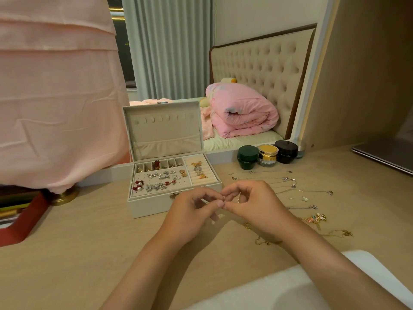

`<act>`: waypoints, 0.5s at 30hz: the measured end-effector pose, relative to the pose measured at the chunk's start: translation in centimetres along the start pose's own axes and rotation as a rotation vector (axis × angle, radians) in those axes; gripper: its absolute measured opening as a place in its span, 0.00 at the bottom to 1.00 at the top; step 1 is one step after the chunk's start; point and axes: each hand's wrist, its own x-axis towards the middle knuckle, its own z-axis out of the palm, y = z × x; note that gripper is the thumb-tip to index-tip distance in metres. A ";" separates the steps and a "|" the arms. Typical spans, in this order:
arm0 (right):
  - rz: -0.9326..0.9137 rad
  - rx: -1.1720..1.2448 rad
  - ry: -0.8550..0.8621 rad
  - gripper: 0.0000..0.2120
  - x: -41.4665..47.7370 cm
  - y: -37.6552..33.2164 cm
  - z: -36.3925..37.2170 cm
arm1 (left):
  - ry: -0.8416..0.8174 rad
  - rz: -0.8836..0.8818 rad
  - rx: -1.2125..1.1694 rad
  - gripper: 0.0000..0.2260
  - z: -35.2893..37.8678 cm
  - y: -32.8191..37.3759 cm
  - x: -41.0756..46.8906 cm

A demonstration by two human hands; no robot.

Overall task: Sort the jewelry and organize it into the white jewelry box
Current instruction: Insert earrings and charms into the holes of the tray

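The white jewelry box [147,208] stands open on the wooden desk, lid upright. Its tray holds several earrings [156,183] on the perforated pad and rings [199,171] in the right-hand slots. Just in front of the box's right corner, my left hand [190,211] and my right hand [254,204] meet at the fingertips, both pinching one small metallic jewelry piece [224,200]; I cannot make out what kind it is. Thin silver necklaces [290,186] and gold chains [317,220] lie spread on the desk to the right of my hands.
Three cosmetic jars [268,155] stand behind the necklaces against a mirror's lower edge. A pink cloth [58,97] hangs at left over a brass base [64,196]. A closed laptop [384,157] lies at far right. A white cushion [312,285] lies at the front edge.
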 end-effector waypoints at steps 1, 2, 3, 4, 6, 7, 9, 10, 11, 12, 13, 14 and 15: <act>-0.018 -0.013 0.025 0.11 -0.1 -0.3 0.0 | 0.018 -0.019 -0.054 0.05 0.0 0.2 0.0; -0.032 -0.003 0.049 0.12 -0.2 -0.6 0.1 | 0.041 -0.048 -0.134 0.05 -0.1 0.4 0.0; -0.042 0.023 0.065 0.13 -0.2 -0.9 0.1 | 0.058 -0.083 -0.219 0.05 -0.2 0.6 0.0; -0.052 0.051 0.075 0.14 -0.2 -1.1 0.2 | 0.067 -0.117 -0.287 0.04 -0.4 0.9 0.1; -0.078 0.092 0.082 0.15 -0.2 -1.7 0.4 | 0.059 -0.175 -0.370 0.06 -0.8 1.5 0.1; -0.095 0.109 0.079 0.15 -0.2 -2.0 0.5 | 0.050 -0.200 -0.409 0.07 -0.9 1.6 0.0; -0.122 0.132 0.078 0.14 0.0 -2.6 0.9 | 0.028 -0.245 -0.474 0.07 -1.3 1.7 0.0; -0.128 0.136 0.083 0.13 0.2 -2.8 1.1 | 0.014 -0.260 -0.492 0.07 -1.5 1.7 0.0; -0.133 0.139 0.091 0.12 0.4 -3.1 1.2 | 0.003 -0.269 -0.502 0.07 -1.7 1.8 0.0; -0.140 0.147 0.100 0.11 0.8 -3.4 1.3 | -0.002 -0.273 -0.509 0.07 -2.0 1.9 0.0; -0.149 0.157 0.105 0.11 1.2 -3.8 1.5 | -0.001 -0.273 -0.513 0.07 -2.4 1.9 0.2; -0.162 0.164 0.103 0.10 1.6 -4.1 1.6 | 0.003 -0.272 -0.515 0.07 -2.8 2.0 0.3; -0.176 0.168 0.098 0.10 2.0 -4.5 1.8 | 0.008 -0.266 -0.507 0.07 -3.2 2.1 0.4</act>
